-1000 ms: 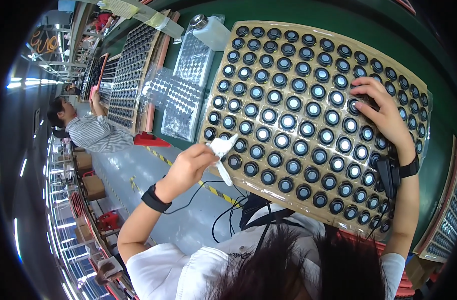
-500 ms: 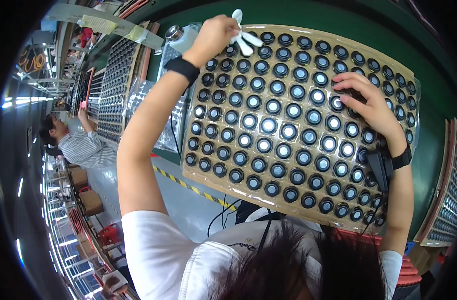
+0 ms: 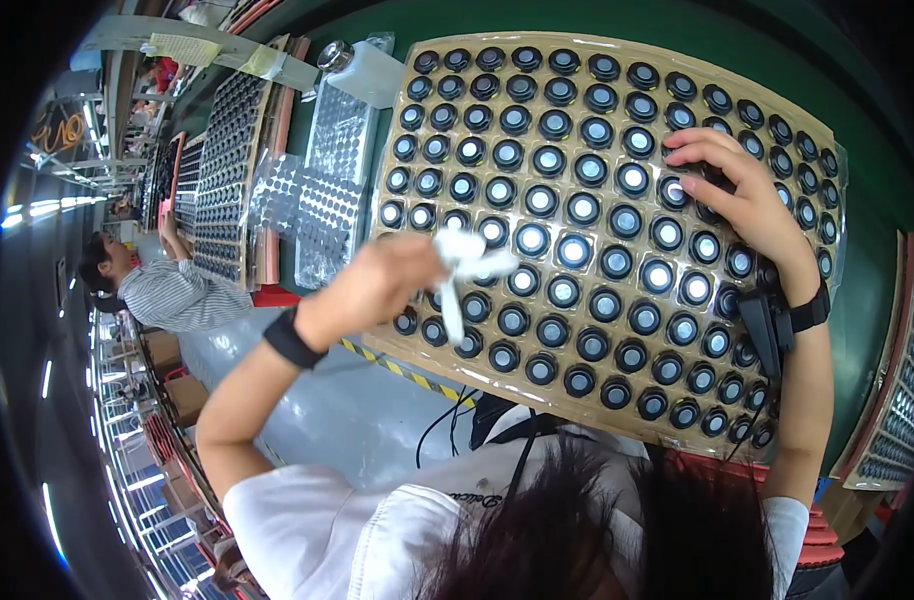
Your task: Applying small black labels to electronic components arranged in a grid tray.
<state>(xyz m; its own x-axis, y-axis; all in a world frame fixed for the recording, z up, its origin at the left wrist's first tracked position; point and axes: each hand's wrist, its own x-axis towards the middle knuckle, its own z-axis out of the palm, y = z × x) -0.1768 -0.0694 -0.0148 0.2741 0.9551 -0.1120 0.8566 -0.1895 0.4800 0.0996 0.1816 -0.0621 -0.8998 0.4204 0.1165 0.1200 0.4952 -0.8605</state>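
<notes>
My left hand (image 3: 382, 280) is closed around a bunched white cloth (image 3: 461, 262), whose loose ends hang out past my fingers. The cloth is blurred and lies over the left side of a flat tray (image 3: 599, 43), covering a few of its parts. Rows of round black parts with pale, shiny disc centres (image 3: 574, 250) fill the tray. On its right side my right hand (image 3: 742, 195) rests palm down, fingers bent and apart. Its fingertips touch the parts beneath, and some are hidden under the palm. A black wristband (image 3: 295, 338) sits on my left wrist; a black device (image 3: 762, 333) is strapped at the right one.
A white bottle with a metal cap (image 3: 372, 75) stands beyond the tray's left corner. Near it lie clear sheets of grey dots (image 3: 327, 205). More filled trays stand left (image 3: 227, 165) and right (image 3: 892, 430). A co-worker in a striped top (image 3: 182, 295) works at the left.
My left hand has swept the white cloth from the tray's far left corner toward me, to its near left part. The tray has shifted slightly; my right hand stays on its right side.
</notes>
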